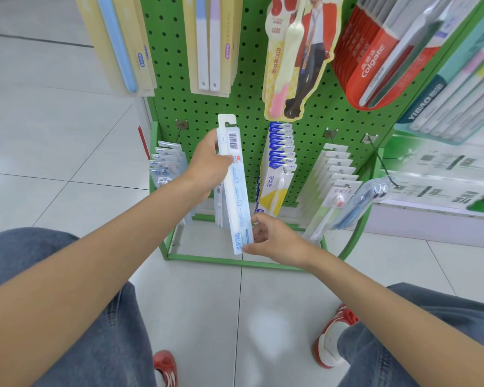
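While the left hand [207, 166] grips the upper part of the toothbrush pack [236, 191] and the right hand [274, 238] pinches its lower end, near the pegboard [252, 107] lower edge, a misaligned hang hole could miss the hook [229, 124].

Bright, even overhead light, soft pale glare patch on the floor tiles [266, 328], shadows faint, toothbrush pack [237, 196] at centre sharp — edges bent by the wide lens, shelf boxes [444, 174] at right washed out, slightly blurred.

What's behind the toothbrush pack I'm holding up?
Green pegboard and the edge of another hanging pack. The toothbrush pack and left hand cover the rest of it.
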Tool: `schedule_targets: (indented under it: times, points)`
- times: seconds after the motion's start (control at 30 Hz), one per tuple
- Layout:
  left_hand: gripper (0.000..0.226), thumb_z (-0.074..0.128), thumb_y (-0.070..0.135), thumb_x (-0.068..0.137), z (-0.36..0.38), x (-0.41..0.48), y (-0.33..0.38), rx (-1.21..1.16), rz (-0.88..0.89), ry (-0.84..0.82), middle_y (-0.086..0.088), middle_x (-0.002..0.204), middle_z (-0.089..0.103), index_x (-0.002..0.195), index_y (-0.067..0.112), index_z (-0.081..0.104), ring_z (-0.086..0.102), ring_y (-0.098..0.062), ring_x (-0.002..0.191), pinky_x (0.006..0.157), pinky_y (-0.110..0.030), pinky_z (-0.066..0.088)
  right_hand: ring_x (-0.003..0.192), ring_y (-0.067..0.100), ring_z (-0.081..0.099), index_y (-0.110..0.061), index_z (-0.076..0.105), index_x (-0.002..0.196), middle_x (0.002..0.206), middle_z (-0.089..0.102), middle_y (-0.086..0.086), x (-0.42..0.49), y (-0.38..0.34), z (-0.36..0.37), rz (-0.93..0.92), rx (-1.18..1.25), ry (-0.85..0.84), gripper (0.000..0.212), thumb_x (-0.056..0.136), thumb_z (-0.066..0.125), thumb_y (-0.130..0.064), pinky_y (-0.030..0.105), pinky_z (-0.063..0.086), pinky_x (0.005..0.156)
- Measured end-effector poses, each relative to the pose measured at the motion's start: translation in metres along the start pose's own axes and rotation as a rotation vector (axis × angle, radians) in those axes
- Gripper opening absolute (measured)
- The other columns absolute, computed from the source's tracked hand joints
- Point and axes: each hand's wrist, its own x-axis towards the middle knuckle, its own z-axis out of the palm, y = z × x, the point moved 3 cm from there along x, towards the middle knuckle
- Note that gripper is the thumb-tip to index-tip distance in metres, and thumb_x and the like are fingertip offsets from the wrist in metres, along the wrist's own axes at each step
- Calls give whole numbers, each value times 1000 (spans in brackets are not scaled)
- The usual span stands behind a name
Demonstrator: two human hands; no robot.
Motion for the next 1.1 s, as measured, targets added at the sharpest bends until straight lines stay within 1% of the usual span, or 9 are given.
schedule_targets:
  times: [0.1, 0.2, 0.37, 0.57, 0.67, 0.8, 0.87, 1.03, 1.1]
  points:
    - [41, 49, -2, 98, 0, 0, -1, -19, -5, -15, 3, 113, 62, 131, 20, 50, 62, -23, 111, 94, -44, 54, 73, 15, 60, -25, 56, 91, 89, 67, 7, 1, 0, -1, -1, 5, 28, 30, 81, 76, -4, 43, 55, 79]
    - [36, 50, 4, 99, -1, 0, -3, 25, -36, -13, -1, 119, 64, 131, 22, 50, 64, -22, 107, 89, -43, 56, 70, 16, 60, -12, 59, 97, 93, 69, 15, 1, 4, -1, 18, -6, 14, 25, 80, 77, -6, 42, 55, 74]
    - [30, 42, 6, 103, 1, -2, -3, -24, -127, -42, -2, 119, 63, 127, 19, 53, 63, -20, 103, 68, -28, 53, 65, 15, 61, -4, 61, 101, 83, 66, 13, 3, 9, 1, 20, -19, -1, 25, 82, 75, -8, 37, 53, 67]
    - [28, 37, 4, 103, 2, -4, -3, -107, -191, -84, -2, 114, 66, 115, 22, 55, 64, -21, 106, 86, -38, 54, 62, 12, 64, 6, 58, 96, 76, 65, 5, 6, 10, 1, 59, -23, -15, 28, 89, 70, -18, 34, 52, 67]
    - [30, 39, 4, 102, 5, -4, -5, -125, -208, -114, -3, 120, 66, 117, 24, 55, 63, -22, 110, 93, -42, 53, 62, 11, 64, -1, 61, 85, 69, 66, 1, 6, 9, 0, 71, -51, -18, 30, 94, 64, -29, 34, 51, 67]
    - [34, 38, 2, 102, 13, -8, -6, -110, -205, -175, -1, 115, 66, 122, 23, 56, 64, -18, 100, 78, -31, 53, 61, 12, 62, -10, 61, 73, 66, 65, -5, 9, -3, -5, 53, -114, 21, 39, 99, 53, -38, 32, 52, 68]
    - [37, 37, 1, 102, 17, -11, -7, -100, -212, -216, -2, 115, 66, 126, 22, 56, 64, -17, 97, 76, -29, 53, 59, 12, 61, -12, 61, 71, 67, 65, -3, 11, -14, -12, 36, -98, 70, 42, 100, 49, -40, 29, 51, 66]
    - [42, 36, 0, 102, 26, -16, -10, -60, -217, -308, -5, 121, 66, 133, 20, 54, 64, -22, 105, 86, -35, 54, 53, 12, 56, -5, 63, 73, 65, 65, 2, 17, -38, -38, -24, -46, 257, 42, 100, 52, -36, 26, 47, 59]
    - [42, 36, 0, 102, 25, -16, -10, -66, -214, -308, -5, 121, 66, 133, 20, 54, 65, -22, 104, 82, -32, 55, 52, 9, 56, -5, 63, 72, 66, 67, 3, 19, -42, -45, -28, -75, 278, 43, 98, 54, -37, 25, 47, 58]
